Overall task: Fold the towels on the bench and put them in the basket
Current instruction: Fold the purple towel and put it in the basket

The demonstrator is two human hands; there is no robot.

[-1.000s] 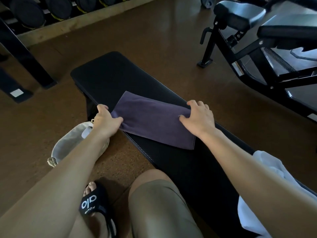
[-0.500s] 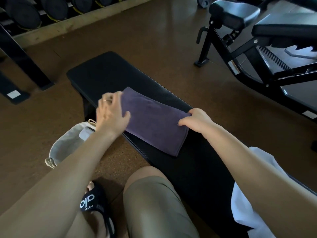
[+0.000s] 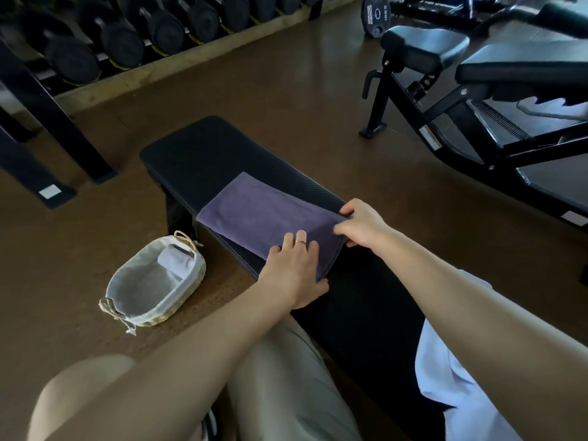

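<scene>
Both hands work the near end of a purple towel on the bench.

The right hand (image 3: 361, 222) pinches the towel (image 3: 261, 214) at its near far-side corner, thumb and fingers closed on the cloth, likely to keep the layers lined up. The left hand (image 3: 294, 268) lies flat, fingers straight, pressing the near edge down, its thumb tucked at the hem, which seems meant to hold the cloth for the next fold. The towel lies part-folded as a long strip slanting across the black padded bench (image 3: 197, 148), one edge near the bench's left side. The basket (image 3: 152, 288) stands on the brown floor just beside the bench, within easy reach, with a pale rolled towel (image 3: 176, 261) already in it. A white towel (image 3: 445, 370) waits on the bench under the right forearm. Around are a dumbbell rack (image 3: 127, 36) and an incline bench (image 3: 477, 78).
</scene>
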